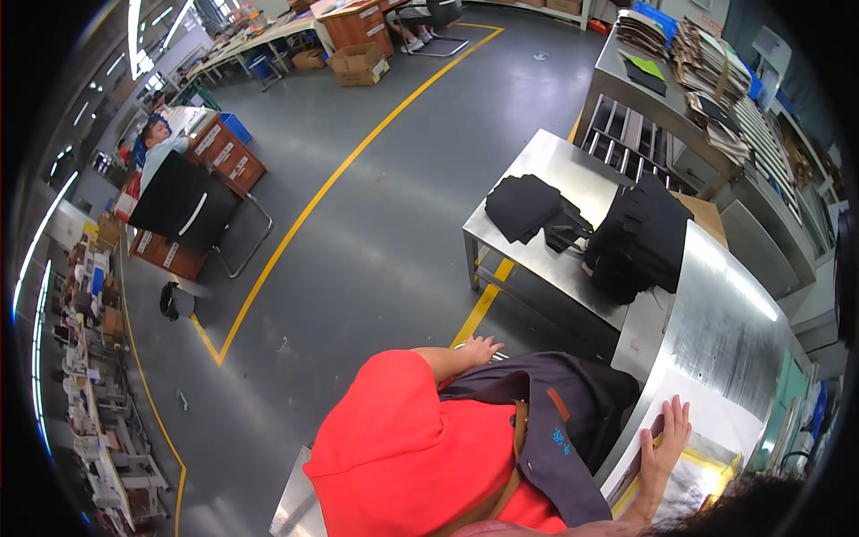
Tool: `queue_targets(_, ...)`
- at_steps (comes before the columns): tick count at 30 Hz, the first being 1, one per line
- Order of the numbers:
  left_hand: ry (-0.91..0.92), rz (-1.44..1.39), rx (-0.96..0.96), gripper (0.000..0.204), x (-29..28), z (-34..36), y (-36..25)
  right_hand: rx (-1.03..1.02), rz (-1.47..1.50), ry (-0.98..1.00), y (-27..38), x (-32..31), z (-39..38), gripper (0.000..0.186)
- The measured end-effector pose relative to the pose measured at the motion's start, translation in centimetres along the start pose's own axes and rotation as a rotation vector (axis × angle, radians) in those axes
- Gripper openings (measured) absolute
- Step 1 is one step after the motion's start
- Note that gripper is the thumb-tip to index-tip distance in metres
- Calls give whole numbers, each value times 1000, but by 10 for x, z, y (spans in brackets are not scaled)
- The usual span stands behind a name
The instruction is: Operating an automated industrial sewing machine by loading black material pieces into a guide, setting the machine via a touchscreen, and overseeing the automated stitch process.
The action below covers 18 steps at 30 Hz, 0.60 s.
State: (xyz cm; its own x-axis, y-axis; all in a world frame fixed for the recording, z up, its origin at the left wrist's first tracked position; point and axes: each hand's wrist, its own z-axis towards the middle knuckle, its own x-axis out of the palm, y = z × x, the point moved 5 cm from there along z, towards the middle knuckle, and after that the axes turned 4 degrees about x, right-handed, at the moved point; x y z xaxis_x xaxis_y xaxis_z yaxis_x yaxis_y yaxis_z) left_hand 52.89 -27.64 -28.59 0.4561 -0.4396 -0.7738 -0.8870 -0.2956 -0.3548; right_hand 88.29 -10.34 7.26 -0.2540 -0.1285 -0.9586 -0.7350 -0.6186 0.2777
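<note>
The right grip (662, 445) lies against a white sheet (718, 413).

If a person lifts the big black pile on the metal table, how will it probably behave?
The big black pile looks like stacked cloth, so it would probably sag rather than stay stiff. Its thickness suggests some weight. Its uneven edges hint that layers might slide apart.

Left hand (480, 348): fingers spread and slightly bent, back of hand turned up. Left forearm (446, 362) bared below a short red sleeve (383, 403), held out ahead of the torso. Right hand (660, 449): well apart from the left, laid palm down, fingers extended and parted. Right forearm (639, 510) bared, partly cut off by the lower edge.
</note>
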Motion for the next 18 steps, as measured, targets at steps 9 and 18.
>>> queue_targets(9, 43, -10, -17, 60, -1, -4, -6, 67, 14, -4, -8, 3, -1, 51)
queue_targets(18, 152, 16, 0, 63, -7, 0, -9, 87, 30, -36, 1, -7, 1, 49)
